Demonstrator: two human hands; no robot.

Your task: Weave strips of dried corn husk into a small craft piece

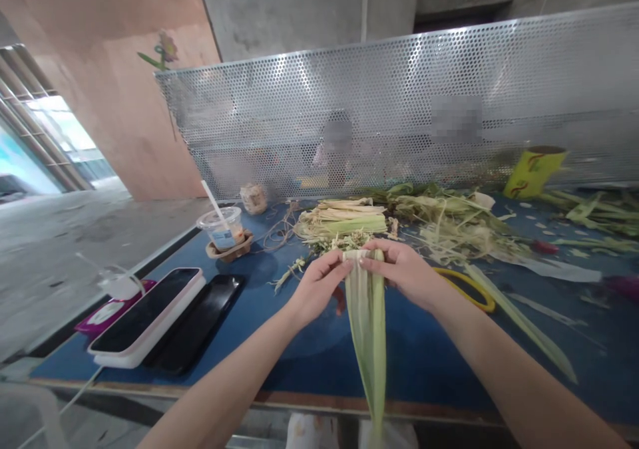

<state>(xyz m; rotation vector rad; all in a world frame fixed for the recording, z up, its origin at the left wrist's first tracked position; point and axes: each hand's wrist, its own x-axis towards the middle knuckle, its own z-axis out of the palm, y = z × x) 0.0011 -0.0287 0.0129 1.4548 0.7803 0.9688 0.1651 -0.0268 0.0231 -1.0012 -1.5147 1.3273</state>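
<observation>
A long pale-green corn husk hangs from both hands over the table's front edge, its narrow tip pointing down. My left hand pinches the husk's upper left corner between thumb and fingers. At the upper right corner, my right hand grips it the same way, thumb in front. The top edge looks folded or gathered between the two thumbs. Just beyond the hands lie a stack of cut husks and some crumbled husk bits.
Left on the blue table are a phone, a black tray and a plastic cup with a straw. Rightward lie a yellow ring, loose husks and a yellow roll. A perforated metal screen stands behind.
</observation>
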